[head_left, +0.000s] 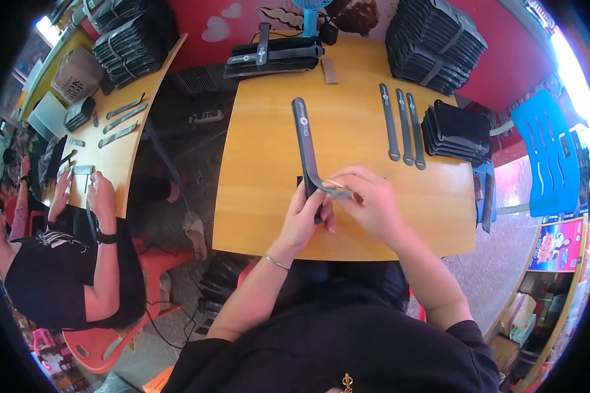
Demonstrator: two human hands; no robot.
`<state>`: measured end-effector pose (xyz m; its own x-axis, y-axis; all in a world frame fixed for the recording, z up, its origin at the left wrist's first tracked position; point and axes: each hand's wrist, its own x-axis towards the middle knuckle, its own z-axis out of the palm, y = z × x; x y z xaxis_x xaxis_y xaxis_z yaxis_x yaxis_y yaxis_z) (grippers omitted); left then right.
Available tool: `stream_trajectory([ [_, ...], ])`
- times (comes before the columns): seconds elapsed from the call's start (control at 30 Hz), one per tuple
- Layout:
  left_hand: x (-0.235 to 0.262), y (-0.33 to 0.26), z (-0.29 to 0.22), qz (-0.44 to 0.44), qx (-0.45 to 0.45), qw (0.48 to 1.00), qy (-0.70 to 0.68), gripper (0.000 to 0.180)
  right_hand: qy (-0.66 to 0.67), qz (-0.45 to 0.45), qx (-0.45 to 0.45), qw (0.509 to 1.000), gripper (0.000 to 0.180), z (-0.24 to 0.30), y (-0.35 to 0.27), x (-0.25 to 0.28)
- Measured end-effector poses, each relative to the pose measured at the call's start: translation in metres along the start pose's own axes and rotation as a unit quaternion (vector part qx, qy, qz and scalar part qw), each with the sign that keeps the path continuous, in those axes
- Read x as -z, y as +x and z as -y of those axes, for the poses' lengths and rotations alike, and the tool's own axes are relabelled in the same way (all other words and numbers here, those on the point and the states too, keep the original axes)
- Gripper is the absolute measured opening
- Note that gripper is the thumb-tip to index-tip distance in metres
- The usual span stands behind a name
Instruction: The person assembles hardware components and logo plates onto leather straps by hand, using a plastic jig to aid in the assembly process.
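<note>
A dark grey strap (303,134) with a rounded end and pale print rises from between my hands over the table's near half. My left hand (301,221) is closed around its lower part, where the strap bends. A short black piece shows below those fingers; whether it belongs to the same strap I cannot tell. With fingertips pinched together, my right hand (368,198) grips the strap's other end, which turns off to the right. Three similar straps (405,128) lie side by side to the right, each with a slotted round end. Beside them sits a stack of flat black pouches (457,132).
Tall strapped bundles (434,46) stand on the wooden table (269,144) at the back right. A banded pile of straps (273,57), a brown strip (329,71) and a blue fan (311,5) are at the back. Left, a co-worker's hands (99,196) work at another table.
</note>
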<state>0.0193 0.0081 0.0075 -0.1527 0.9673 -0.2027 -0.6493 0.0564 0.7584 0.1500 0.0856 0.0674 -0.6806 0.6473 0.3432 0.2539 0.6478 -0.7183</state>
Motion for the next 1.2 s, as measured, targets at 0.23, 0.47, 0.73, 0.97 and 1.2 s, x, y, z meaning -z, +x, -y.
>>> stream_trajectory([
  [0.23,-0.002,0.001,-0.004,0.060,0.027,0.996,0.057,0.015,0.146,-0.003,-0.179,0.973,0.014,-0.054,0.057,0.032],
  [0.47,0.002,0.001,-0.006,0.085,0.038,0.994,0.059,0.017,0.075,-0.109,-0.105,0.986,0.011,-0.080,0.150,0.096],
  [0.73,0.001,0.002,-0.012,0.088,0.050,0.992,0.074,0.017,-0.033,-0.221,-0.084,0.971,0.012,-0.107,0.201,0.136],
  [0.97,-0.003,0.001,-0.013,0.066,0.056,0.994,0.069,0.015,-0.131,-0.243,-0.104,0.956,0.019,-0.135,0.220,0.120],
  [1.2,-0.001,0.004,-0.008,0.050,0.044,0.998,0.014,0.015,-0.193,-0.336,-0.070,0.919,0.017,-0.130,0.226,0.135],
])
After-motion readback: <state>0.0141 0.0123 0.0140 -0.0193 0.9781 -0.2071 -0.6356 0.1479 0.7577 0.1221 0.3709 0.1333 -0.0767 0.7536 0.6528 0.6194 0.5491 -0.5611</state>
